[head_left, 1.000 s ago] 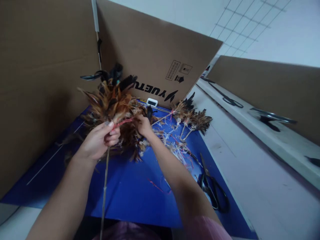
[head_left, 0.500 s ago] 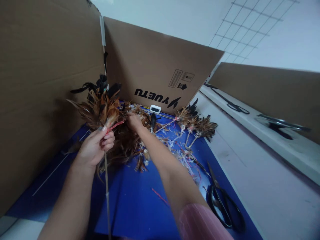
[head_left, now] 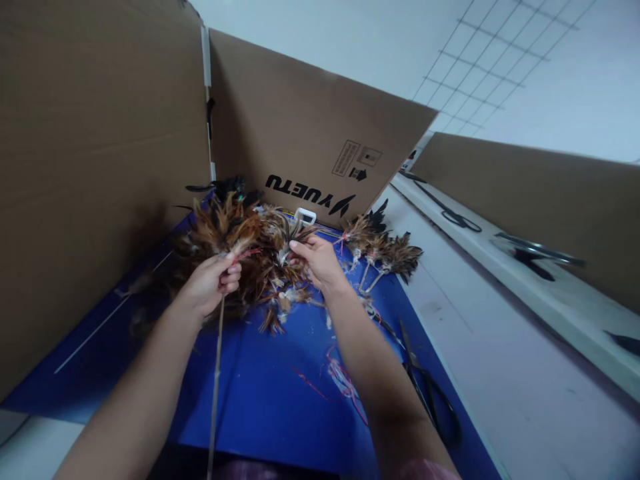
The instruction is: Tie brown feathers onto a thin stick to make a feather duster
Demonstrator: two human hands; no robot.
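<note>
My left hand (head_left: 214, 280) is closed round a feather duster (head_left: 225, 230) where the brown and black plumes meet the thin stick (head_left: 217, 380). Red string (head_left: 246, 254) sticks out beside its thumb. To the right, my right hand (head_left: 320, 260) pinches a small tuft of feathers (head_left: 295, 235), dark with a pale base, between thumb and fingers. Below and between the hands lies a heap of loose brown feathers (head_left: 257, 280), partly hidden by the duster.
Finished-looking feather bundles (head_left: 383, 250) lie at the back right. Black-handled scissors (head_left: 425, 380) rest near the right edge of the blue table (head_left: 260, 400). Pink and white string scraps (head_left: 343, 377) lie by my right forearm. Cardboard walls (head_left: 320, 120) stand behind and left; a small white device (head_left: 305, 216) leans there.
My right hand has come out of the feather heap and moved right, now with a tuft in its fingers. My left hand has lowered the duster slightly and shifted it right.
</note>
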